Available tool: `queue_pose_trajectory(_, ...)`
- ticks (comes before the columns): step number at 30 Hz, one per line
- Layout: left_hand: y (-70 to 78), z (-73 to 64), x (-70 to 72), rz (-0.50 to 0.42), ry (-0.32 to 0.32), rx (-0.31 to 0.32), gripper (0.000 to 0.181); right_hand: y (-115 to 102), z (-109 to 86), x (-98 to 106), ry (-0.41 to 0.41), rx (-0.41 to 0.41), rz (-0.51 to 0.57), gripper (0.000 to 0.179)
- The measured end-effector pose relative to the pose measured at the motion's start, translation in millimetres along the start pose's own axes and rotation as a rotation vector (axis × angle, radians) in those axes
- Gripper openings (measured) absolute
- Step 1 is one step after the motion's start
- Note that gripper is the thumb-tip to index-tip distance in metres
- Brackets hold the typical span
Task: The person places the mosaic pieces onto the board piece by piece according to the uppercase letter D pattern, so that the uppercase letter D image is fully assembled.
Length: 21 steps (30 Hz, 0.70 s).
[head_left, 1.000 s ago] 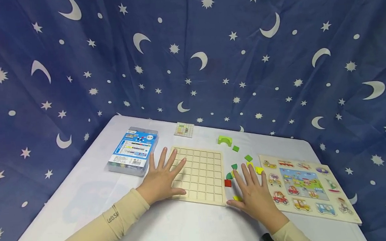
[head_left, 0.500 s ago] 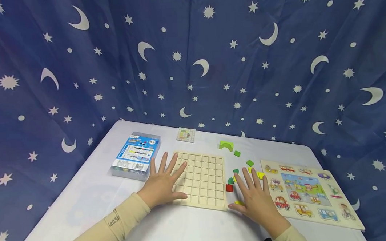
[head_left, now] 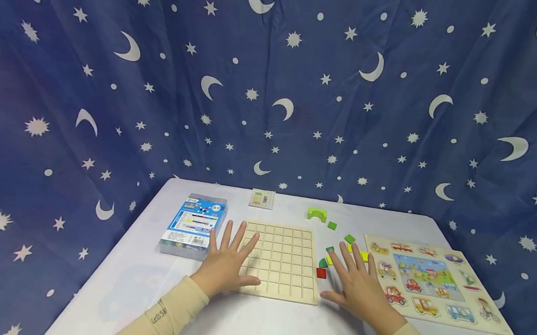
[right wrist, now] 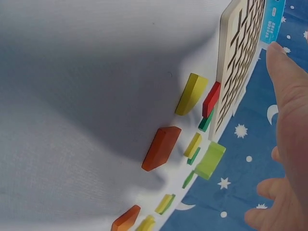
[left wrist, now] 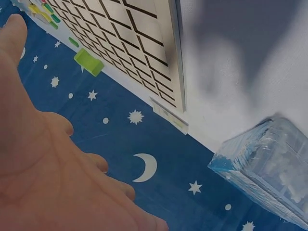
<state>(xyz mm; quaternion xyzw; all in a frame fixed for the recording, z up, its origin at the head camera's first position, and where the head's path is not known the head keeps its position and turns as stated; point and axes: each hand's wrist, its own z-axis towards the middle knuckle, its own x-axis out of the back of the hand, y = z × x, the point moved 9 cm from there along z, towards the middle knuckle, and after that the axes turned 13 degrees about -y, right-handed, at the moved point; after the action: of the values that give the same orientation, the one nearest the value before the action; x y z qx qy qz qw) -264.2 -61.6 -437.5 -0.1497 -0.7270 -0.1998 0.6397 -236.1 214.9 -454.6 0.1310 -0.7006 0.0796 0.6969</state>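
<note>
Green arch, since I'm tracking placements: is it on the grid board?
No, the green arch rests on the white table, apart from the grid board.

The left grip (head_left: 224, 267) is spread over a gridded board (head_left: 284, 262), the right grip (head_left: 359, 290) beside coloured blocks (head_left: 321, 273).

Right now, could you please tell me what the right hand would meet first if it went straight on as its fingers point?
Most likely the yellow blocks just ahead of the right hand, with a green square beyond; its height is unclear, so it might pass over them.
</note>
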Motion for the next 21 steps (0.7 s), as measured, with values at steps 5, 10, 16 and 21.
queue_pose_trajectory(5,0.3,-2.5,0.1,-0.002,0.013,0.002,0.102,-0.3,-3.9,-1.4,0.016,0.007,0.002,0.104)
queue_pose_trajectory(10,0.9,-5.3,1.6,-0.006,0.012,0.006,0.102,-0.7,-8.0,-5.7,0.001,-0.005,0.020,0.106)
queue_pose_trajectory(16,-0.4,-7.6,2.3,-0.017,0.011,0.019,0.102,0.1,-10.4,-5.7,0.011,-0.004,0.024,0.105)
queue_pose_trajectory(21,-0.9,-7.8,5.6,-0.023,0.017,0.021,0.102,2.4,-9.8,-1.8,0.035,0.008,0.015,0.104)
